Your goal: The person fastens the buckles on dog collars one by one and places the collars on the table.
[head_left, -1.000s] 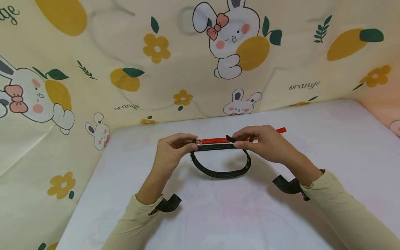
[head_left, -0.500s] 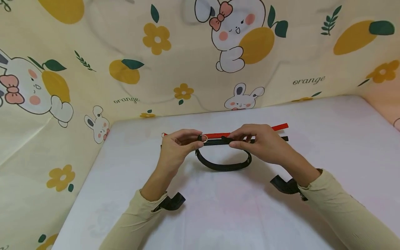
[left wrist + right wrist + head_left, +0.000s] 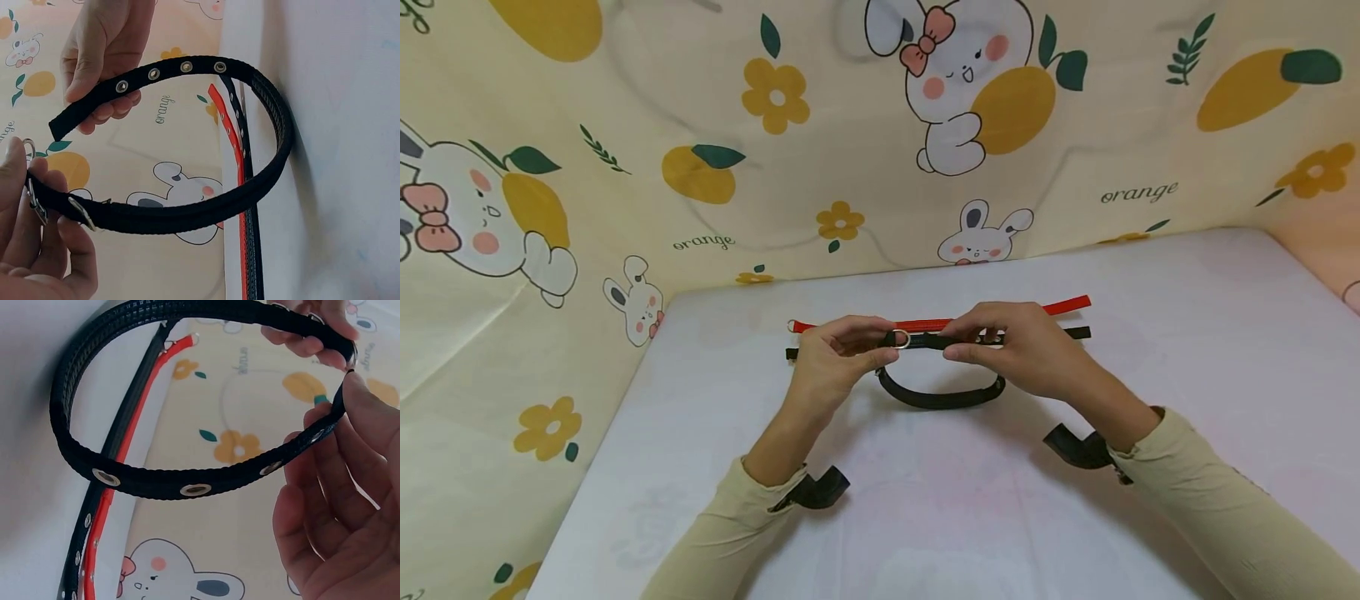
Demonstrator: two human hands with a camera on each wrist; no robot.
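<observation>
A black pet collar [image 3: 942,402] hangs in a loop above the table, its ends held by both hands. My left hand [image 3: 831,358] pinches the buckle end; the metal buckle [image 3: 37,206] and a ring [image 3: 82,214] show there in the left wrist view. My right hand [image 3: 1026,348] grips the other end between thumb and fingers, where metal eyelets [image 3: 195,490] line the strap. In the right wrist view the strap's tip lies right at the metal at the left fingertips. The padded middle of the collar curves down toward me.
Behind the hands, a red collar [image 3: 922,325] and another black collar [image 3: 1078,332] lie side by side on the white table [image 3: 925,508]. Both are partly hidden by the hands. A printed cloth wall [image 3: 865,108] rises behind the table.
My hands have come closer together, bringing the collar's ends near each other. The strap's tip, earlier raised, now points left toward the ring. The head view has shifted slightly.
</observation>
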